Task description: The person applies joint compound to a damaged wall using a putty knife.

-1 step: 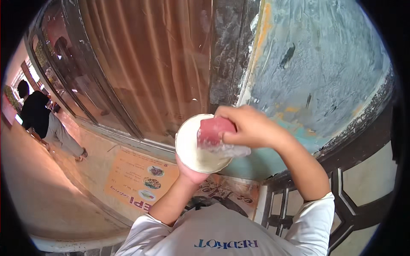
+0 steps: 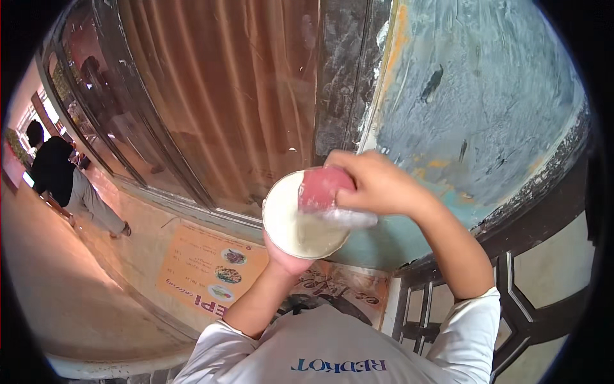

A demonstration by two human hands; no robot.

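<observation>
My left hand (image 2: 291, 259) is under a round tub (image 2: 279, 227) of off-white paste, its fingers mostly hidden beneath it. Over the tub's right side, my right hand (image 2: 374, 185) grips a flat red putty spreader (image 2: 320, 187) between thumb and fingers. Whitish smears show on the spreader, and a blurred pale, translucent strip (image 2: 352, 219) juts out below it past the tub's rim. Whether the spreader touches the paste, I cannot tell.
Ahead is a dark-framed window (image 2: 236, 83) with brown curtains behind it. To its right stands a patchy blue-grey wall (image 2: 486, 96). An orange printed banner (image 2: 204, 265) lies below. A person in black (image 2: 54, 166) is at far left; a dark lattice (image 2: 511, 288) stands at right.
My right hand and the red spreader have shifted slightly up and right over the tub. The tub and my left hand stay in place.
</observation>
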